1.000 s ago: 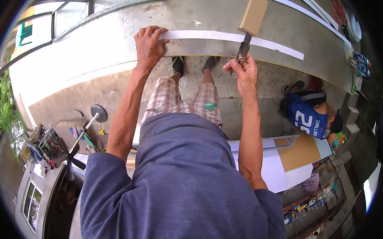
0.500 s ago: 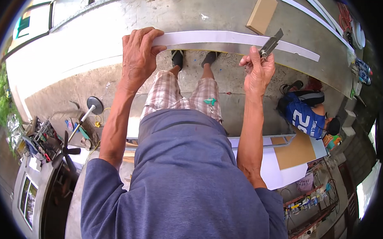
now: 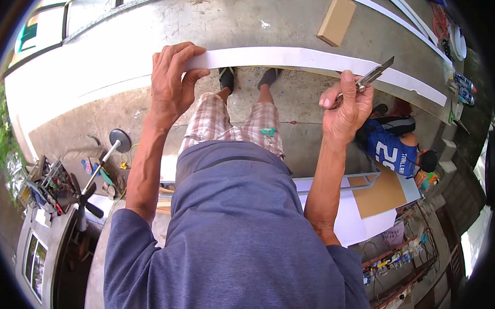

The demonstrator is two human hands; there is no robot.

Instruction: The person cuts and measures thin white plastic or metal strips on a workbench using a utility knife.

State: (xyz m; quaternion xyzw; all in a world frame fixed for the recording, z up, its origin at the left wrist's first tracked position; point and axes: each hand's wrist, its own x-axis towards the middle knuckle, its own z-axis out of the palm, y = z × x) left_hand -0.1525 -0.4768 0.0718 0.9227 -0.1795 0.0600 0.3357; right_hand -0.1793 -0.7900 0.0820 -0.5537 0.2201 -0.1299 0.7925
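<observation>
A long white strip (image 3: 262,57) stretches across the front edge of the metal-topped table (image 3: 246,23). Its left end is pinched between the thumb and fingers of my left hand (image 3: 173,78). My right hand (image 3: 347,106) is closed round a utility knife (image 3: 370,77), whose blade points up and to the right over the strip. The thumb of that hand lies close to the strip's lower edge; whether it touches the strip I cannot tell.
A brown block (image 3: 338,20) lies on the table at the back right. More white strips (image 3: 391,15) lie beyond it. A person in a blue jersey (image 3: 392,148) crouches at the right. A fan (image 3: 83,199) stands at the lower left.
The white strip has shifted toward me and its right end reaches further right. My right hand has moved right and down with the knife, which is now tilted lower. My left hand has moved slightly left.
</observation>
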